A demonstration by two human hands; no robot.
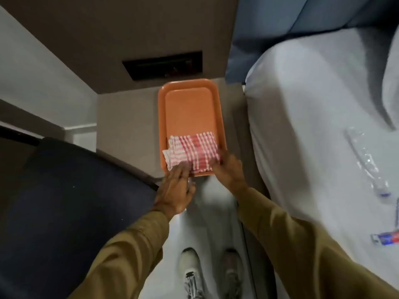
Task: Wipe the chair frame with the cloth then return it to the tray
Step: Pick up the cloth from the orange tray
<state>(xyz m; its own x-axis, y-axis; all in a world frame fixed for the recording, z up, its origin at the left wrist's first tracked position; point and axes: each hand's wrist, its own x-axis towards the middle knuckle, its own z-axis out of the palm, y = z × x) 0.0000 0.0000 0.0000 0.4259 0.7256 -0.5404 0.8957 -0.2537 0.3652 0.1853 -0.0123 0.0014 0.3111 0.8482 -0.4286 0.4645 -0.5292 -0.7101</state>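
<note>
Both hands, left hand [174, 190] flat and spread, right hand [226, 167] blurred, grip unclear, on folded cloth [193, 152] at tray [187, 85] near end; wiped-or-not unclear.

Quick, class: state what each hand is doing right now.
Left hand: open, fingers flat, touching the checked cloth in the orange tray.
Right hand: on the cloth's near corner; grip cannot be told, blurred.

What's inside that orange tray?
A folded red-and-white checked cloth lies at the near end of the orange tray, both hands' fingertips on it. The far end is bare. Anything beneath the cloth is hidden.
</note>
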